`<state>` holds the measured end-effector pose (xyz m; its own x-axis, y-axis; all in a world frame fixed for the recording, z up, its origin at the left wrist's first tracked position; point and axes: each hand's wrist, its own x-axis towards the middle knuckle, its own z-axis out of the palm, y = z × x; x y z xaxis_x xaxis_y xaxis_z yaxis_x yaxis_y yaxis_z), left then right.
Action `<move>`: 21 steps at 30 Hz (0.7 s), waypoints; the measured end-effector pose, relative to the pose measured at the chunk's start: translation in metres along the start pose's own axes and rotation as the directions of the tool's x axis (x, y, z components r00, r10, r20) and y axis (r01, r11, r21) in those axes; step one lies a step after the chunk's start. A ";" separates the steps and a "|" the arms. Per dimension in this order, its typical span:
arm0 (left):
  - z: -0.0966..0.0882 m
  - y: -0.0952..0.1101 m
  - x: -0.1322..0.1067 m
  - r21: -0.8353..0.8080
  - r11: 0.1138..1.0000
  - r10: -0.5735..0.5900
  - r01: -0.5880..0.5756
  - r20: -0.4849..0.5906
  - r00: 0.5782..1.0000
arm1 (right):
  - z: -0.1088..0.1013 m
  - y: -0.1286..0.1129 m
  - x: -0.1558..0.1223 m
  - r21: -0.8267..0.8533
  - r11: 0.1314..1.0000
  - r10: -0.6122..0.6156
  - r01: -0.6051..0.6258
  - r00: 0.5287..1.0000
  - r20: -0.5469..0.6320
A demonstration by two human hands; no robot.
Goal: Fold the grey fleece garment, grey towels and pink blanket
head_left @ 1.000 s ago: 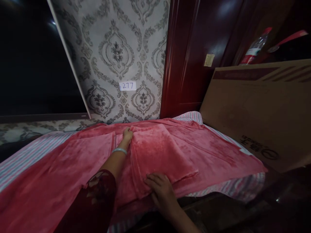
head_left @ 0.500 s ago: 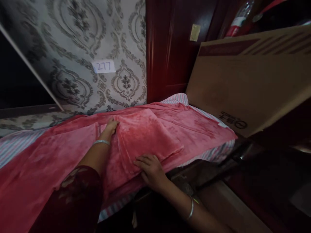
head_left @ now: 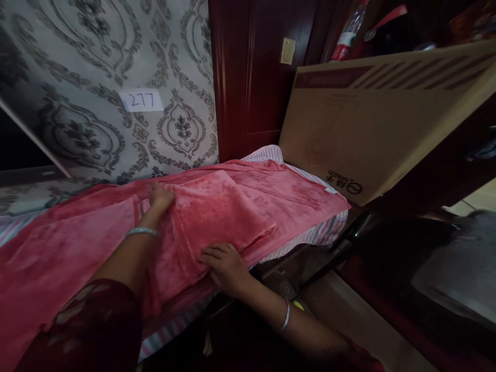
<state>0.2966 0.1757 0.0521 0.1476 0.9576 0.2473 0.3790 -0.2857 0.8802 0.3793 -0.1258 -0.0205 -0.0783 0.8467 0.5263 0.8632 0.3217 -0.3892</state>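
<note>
A pink plush cloth (head_left: 298, 194) is spread over a striped cloth, with a squarish folded section (head_left: 220, 212) lying on top of it; I cannot tell whether it is a garment or a blanket. My left hand (head_left: 160, 198) is closed at the folded section's far left corner, slightly blurred. At the near left corner, my right hand (head_left: 225, 266) has its fingers bent over the edge, the thumb mostly hidden below. Another pink layer (head_left: 85, 232) lies left of my left forearm. A small white tag (head_left: 330, 190) shows near the right end.
The striped cloth (head_left: 325, 230) hangs over the near edge. Behind stand a patterned wall with a "277" paper (head_left: 141, 100) and a dark red door (head_left: 251, 77). A large cardboard box (head_left: 360, 124) leans at the right, with a bottle (head_left: 346, 36) behind it.
The view has swung right, so everything sits further left in the picture. Both hands remain at the same corners of the folded section, which looks much the same.
</note>
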 end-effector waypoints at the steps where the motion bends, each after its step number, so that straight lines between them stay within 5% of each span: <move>1: -0.002 0.005 -0.004 0.055 0.998 0.039 -0.039 0.002 0.999 | -0.003 -0.002 -0.001 0.016 1.000 -0.013 0.013 1.000 -0.008; 3: -0.004 0.014 -0.018 0.124 0.980 0.143 -0.154 0.094 0.985 | -0.013 -0.002 -0.009 0.046 0.998 -0.040 0.043 0.996 -0.077; 6: 0.001 0.020 -0.051 0.084 0.955 0.250 -0.285 0.293 0.923 | -0.033 0.012 -0.029 0.059 0.998 0.044 -0.026 0.941 -0.336; 11: 0.015 0.015 -0.116 -0.140 0.962 0.273 -0.235 0.490 0.828 | -0.064 0.072 -0.065 0.124 0.924 0.349 -0.361 0.669 -0.656; 13: 0.020 0.011 -0.134 -0.114 0.954 0.296 -0.278 0.526 0.798 | -0.068 0.094 -0.069 0.148 0.898 0.396 -0.413 0.616 -0.681; 21: 0.028 -0.003 -0.155 0.040 0.873 0.396 -0.485 0.520 0.756 | -0.057 0.135 -0.048 0.133 0.872 0.458 -0.470 0.692 -0.558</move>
<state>0.2984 0.0274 -0.0003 0.7373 0.5922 0.3251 0.2960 -0.7157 0.6325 0.5276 -0.1473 -0.0556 0.6195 0.4972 0.6075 0.7233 -0.0608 -0.6878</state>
